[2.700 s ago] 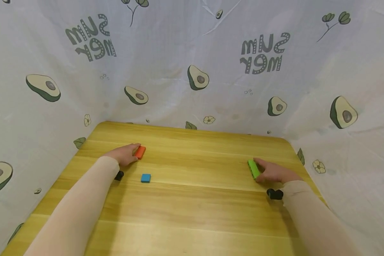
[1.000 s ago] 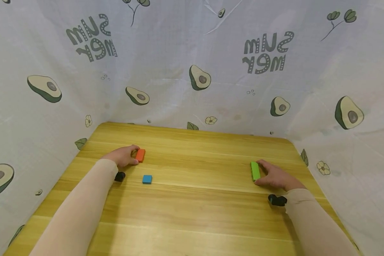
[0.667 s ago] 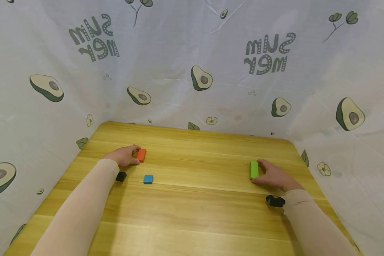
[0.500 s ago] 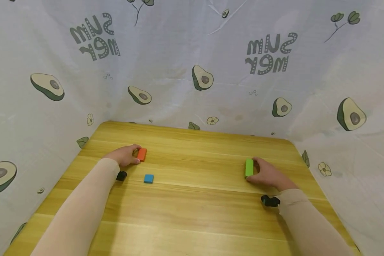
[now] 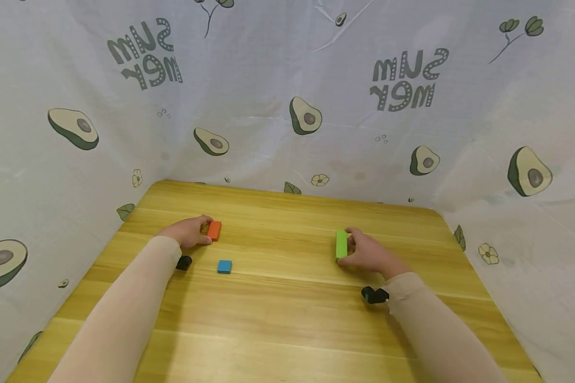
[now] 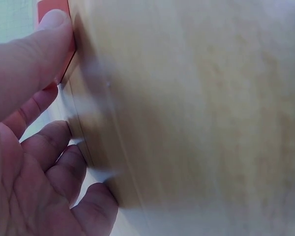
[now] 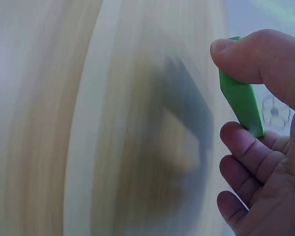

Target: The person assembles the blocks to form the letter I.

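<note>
An orange-red block point(image 5: 214, 231) lies on the wooden table at the left, pinched at its ends by the thumb and a finger of my left hand point(image 5: 187, 233). In the left wrist view the thumb rests against the red block point(image 6: 54, 12), with the other fingertips on the table. My right hand point(image 5: 371, 254) grips a long green block point(image 5: 342, 244) right of the middle. The right wrist view shows the green block point(image 7: 243, 101) between thumb and fingers, its shadow on the wood apart from it. A small blue square block point(image 5: 224, 266) lies below the red one.
The wooden table point(image 5: 278, 330) has a patterned cloth point(image 5: 259, 85) hanging along its back and both sides. A black wrist device point(image 5: 375, 295) sits beside the right wrist, and another point(image 5: 184, 263) beside the left.
My right hand has carried the green block leftward toward the middle of the table. The left hand and the red and blue blocks stay in place; the view has shifted slightly.
</note>
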